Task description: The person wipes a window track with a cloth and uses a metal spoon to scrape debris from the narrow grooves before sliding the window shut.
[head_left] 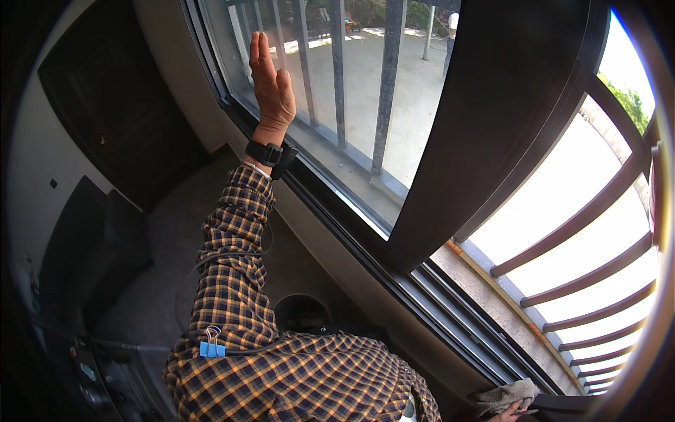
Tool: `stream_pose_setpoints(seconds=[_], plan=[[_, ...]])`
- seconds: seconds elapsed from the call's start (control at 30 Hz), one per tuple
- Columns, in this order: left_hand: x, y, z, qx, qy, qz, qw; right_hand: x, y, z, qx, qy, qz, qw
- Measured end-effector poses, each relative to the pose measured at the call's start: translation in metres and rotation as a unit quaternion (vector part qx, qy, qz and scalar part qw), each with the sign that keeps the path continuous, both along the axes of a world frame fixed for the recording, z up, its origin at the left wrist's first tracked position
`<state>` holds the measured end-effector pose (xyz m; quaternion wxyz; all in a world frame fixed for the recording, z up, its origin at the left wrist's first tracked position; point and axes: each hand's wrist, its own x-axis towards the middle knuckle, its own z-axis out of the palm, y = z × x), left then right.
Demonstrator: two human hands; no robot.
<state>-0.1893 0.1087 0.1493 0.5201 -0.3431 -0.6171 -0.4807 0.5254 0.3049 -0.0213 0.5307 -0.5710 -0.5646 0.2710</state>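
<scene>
My left hand (pixel 273 91) is raised with fingers stretched straight, against or just in front of the sliding window glass (pixel 362 91); whether it touches I cannot tell. A black band circles that wrist, below a checked sleeve with a blue binder clip (pixel 211 349) on it. At the lower right, my right hand (pixel 510 413) grips a grey cloth (pixel 500 395) near the end of the window track (pixel 467 316), partly hidden by it and the frame's edge.
Curved railing bars (pixel 562 232) stand beyond the open right section. Outside, upright bars front a paved yard where a person (pixel 450 32) stands. Left are a dark door (pixel 119 105) and dark furniture (pixel 105 239). A dark round container (pixel 299 313) sits below the window.
</scene>
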Motion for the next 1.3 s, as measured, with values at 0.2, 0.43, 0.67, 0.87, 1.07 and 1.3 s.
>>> stream_pose_setpoints(seconds=[0.2,0.43,0.67,0.87,1.07,1.3], plan=[[-0.010,-0.004,-0.015,-0.018,-0.005,0.010,1.000,0.016,0.002,0.010,0.001,-0.023,-0.014,1.000],[-0.025,-0.006,-0.022,-0.023,-0.008,0.007,1.000,0.051,0.003,0.024,0.006,-0.040,-0.029,0.999],[-0.034,-0.015,-0.019,-0.056,0.006,0.006,0.998,0.113,-0.002,0.058,0.004,-0.068,-0.023,0.997],[-0.065,-0.016,-0.002,-0.092,0.024,0.036,0.995,0.057,-0.020,0.070,0.015,0.057,-0.002,0.998],[-0.114,-0.029,0.037,-0.130,0.103,0.223,0.961,-0.007,-0.018,0.029,0.042,0.105,-0.020,0.993],[0.048,-0.005,0.051,-0.101,0.094,-0.014,0.990,-0.094,-0.005,0.009,0.063,0.148,-0.016,0.987]])
